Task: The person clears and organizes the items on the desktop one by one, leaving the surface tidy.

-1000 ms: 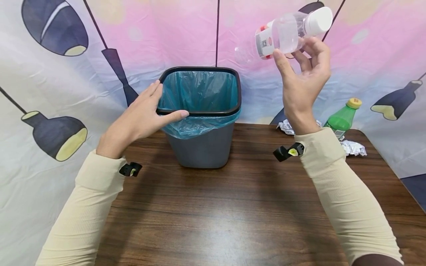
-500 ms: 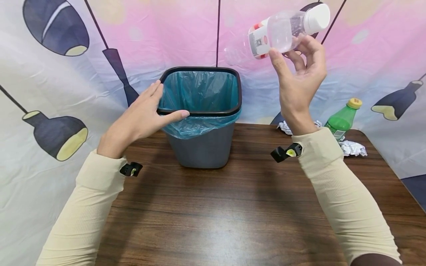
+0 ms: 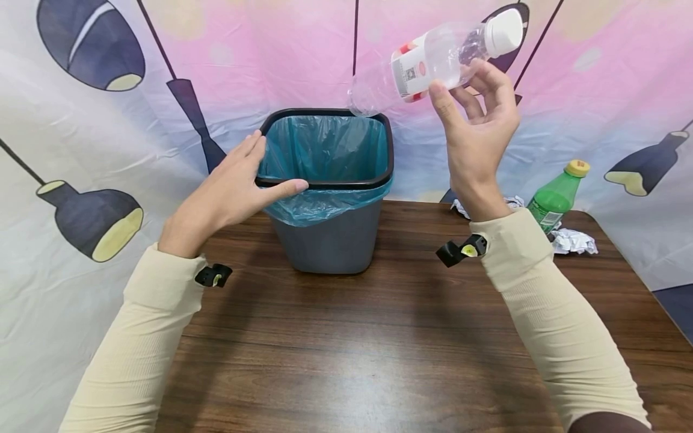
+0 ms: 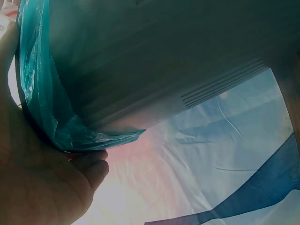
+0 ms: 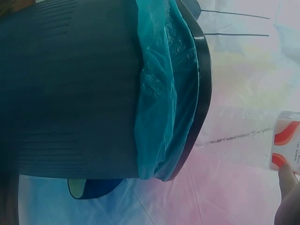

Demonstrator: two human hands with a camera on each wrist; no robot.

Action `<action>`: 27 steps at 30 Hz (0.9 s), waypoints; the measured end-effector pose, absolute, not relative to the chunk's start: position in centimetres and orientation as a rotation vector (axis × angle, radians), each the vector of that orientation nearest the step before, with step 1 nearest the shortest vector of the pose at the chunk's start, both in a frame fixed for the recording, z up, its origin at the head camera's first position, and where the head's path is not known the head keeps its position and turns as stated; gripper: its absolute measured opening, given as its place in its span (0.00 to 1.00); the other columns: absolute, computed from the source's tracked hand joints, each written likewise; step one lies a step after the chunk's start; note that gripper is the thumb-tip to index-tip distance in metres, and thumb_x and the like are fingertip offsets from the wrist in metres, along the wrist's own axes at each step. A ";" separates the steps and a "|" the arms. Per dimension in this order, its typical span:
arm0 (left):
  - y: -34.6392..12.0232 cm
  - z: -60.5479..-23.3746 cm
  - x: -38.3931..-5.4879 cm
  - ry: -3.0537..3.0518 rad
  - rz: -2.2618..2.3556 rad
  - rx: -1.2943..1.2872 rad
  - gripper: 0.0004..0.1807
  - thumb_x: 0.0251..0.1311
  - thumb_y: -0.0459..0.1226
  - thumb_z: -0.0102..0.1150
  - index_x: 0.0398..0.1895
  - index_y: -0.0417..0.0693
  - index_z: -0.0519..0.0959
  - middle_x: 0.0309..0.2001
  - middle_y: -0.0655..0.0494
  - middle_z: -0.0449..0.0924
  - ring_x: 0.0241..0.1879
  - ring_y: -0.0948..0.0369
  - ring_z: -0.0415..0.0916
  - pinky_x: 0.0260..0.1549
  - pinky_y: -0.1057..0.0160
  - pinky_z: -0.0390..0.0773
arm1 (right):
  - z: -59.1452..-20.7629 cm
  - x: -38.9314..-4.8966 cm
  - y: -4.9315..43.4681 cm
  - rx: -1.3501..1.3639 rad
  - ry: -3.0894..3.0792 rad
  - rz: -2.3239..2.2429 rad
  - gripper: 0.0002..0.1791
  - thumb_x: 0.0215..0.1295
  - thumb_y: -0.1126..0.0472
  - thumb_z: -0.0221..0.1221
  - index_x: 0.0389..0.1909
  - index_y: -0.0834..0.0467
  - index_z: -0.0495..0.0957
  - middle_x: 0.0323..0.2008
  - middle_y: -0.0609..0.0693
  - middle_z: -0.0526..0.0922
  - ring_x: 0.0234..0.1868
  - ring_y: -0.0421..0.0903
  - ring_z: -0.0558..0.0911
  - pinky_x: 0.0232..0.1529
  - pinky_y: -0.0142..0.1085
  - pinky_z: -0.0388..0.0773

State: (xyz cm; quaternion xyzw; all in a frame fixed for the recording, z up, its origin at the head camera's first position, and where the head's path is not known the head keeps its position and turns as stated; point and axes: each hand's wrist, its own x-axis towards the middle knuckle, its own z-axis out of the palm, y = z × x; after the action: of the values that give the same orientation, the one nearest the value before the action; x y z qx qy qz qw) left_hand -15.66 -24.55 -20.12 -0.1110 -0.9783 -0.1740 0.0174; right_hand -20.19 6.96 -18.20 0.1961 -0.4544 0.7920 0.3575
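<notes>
Backdrop [image 3: 303,54]: one, behind and to both sides of the desk [image 3: 346,337].
Desk: one, dark wood; right edge slants outward toward the near side, and wood runs from the foot of the bin [image 3: 330,240] to the bottom of the head view, between two cream sleeves [image 3: 560,319].
Bin: one, grey, upright near the desk's back edge; its black rim [image 3: 341,184] frames an upward-facing mouth.
Liner [image 3: 335,144]: one, blue-green, inside the bin and folded over the rim.
Left hand [image 3: 222,192]: released, fingers straight, resting on the rim's near left corner, thumb along its front edge.
Right hand [image 3: 482,132]: fingers and thumb grasping the clear bottle [image 3: 411,69], with a gap between wrist and bin.
Clear bottle: one, tilted, white cap high, base low and overlapping the rim's back edge in the head view; touching or not, cannot tell.
Green bottle [image 3: 556,195]: one, standing at the desk's right rear, yellow-capped.
Papers [image 3: 575,242]: at least two, crumpled, white; one just beside the green bottle, the rest partly behind the right wrist.
Straps [image 3: 213,275]: two, black, one per wrist.
</notes>
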 end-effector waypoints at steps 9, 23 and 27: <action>-24.5 -20.1 -15.5 -3.041 -0.547 -0.338 0.63 0.59 0.76 0.45 0.82 0.46 0.33 0.81 0.55 0.25 0.80 0.54 0.24 0.75 0.39 0.36 | -18.9 -21.1 6.8 0.536 -1.189 2.048 0.26 0.48 0.78 0.71 0.51 0.68 0.76 0.48 0.60 0.77 0.48 0.59 0.83 0.55 0.43 0.82; -24.4 -20.0 -15.5 -3.039 -0.534 -0.339 0.64 0.59 0.76 0.45 0.82 0.45 0.34 0.81 0.53 0.26 0.80 0.53 0.25 0.75 0.40 0.36 | -19.2 -21.2 6.4 0.579 -1.258 2.039 0.28 0.48 0.77 0.72 0.52 0.67 0.76 0.50 0.60 0.77 0.49 0.59 0.83 0.55 0.43 0.81; -24.3 -20.1 -15.5 -3.037 -0.538 -0.343 0.64 0.59 0.76 0.45 0.82 0.44 0.34 0.81 0.53 0.27 0.80 0.53 0.25 0.75 0.40 0.36 | -19.4 -21.2 6.3 0.586 -1.283 2.022 0.27 0.48 0.77 0.72 0.52 0.67 0.77 0.49 0.59 0.77 0.49 0.58 0.83 0.55 0.43 0.81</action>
State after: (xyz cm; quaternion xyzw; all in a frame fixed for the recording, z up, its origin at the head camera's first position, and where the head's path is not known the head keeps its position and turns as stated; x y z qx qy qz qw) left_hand -15.54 -24.34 -20.08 -0.1105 -0.9784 -0.1735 0.0192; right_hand -21.22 6.31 -19.40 0.2242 -0.4911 0.7737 0.3316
